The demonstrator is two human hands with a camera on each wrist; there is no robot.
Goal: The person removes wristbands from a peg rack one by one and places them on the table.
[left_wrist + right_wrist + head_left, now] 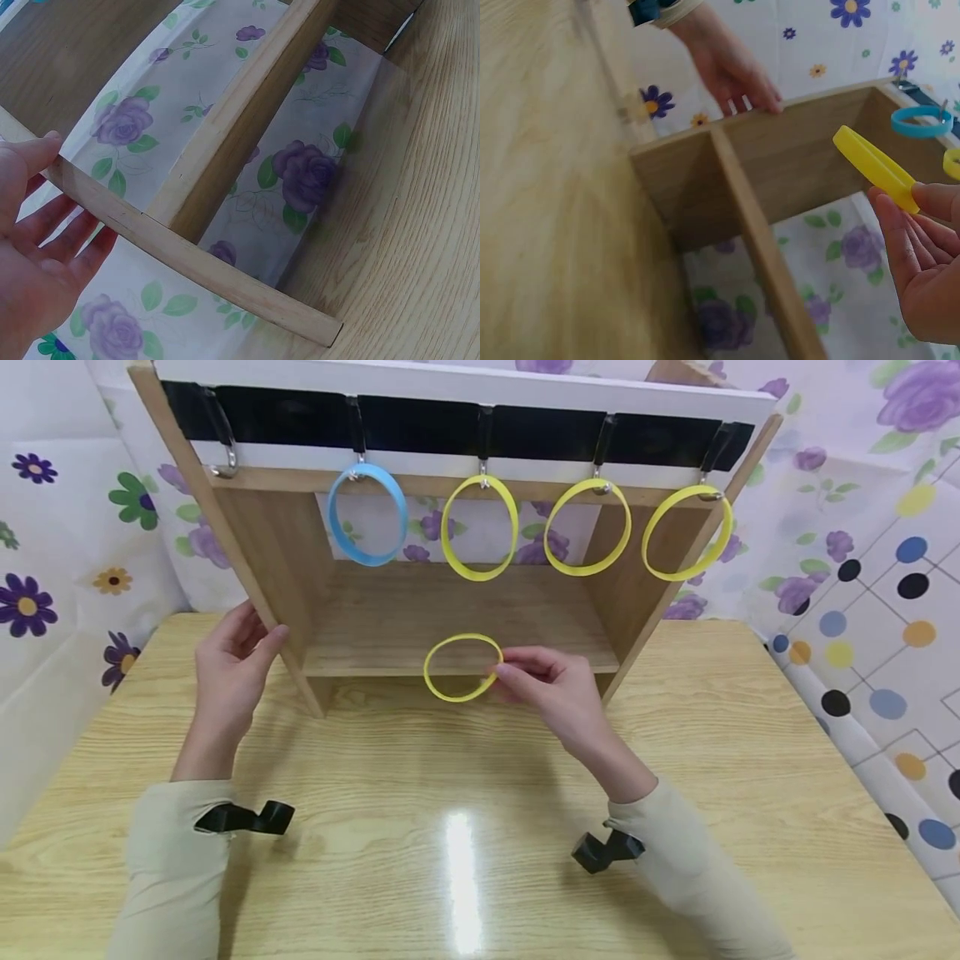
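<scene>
1. Right hand (546, 689) pinches yellow ring (873, 165) at three o'clock, probably leaving loop clear.
2. Head view: ring at rack's six o'clock; bare hook (230, 457) at ring's ten.
3. Left hand (232, 668) grips wooden rack (281, 543) at nine o'clock, likely steadying.

Through the head camera we look forward and down from above the near side of the table (360, 827), far enough back to take in the left hand (234, 664), the right hand (555, 689) and most of the wooden shelf (457, 610). At the left wrist we sit close to the left panel (202, 262), facing far and right along the lower board (236, 112), our picture tilted. At the right wrist we face far and left, turned sideways, with the held yellow ring (877, 171) near us. All three views share the left hand and panel; head and right wrist also share the held ring.
</scene>
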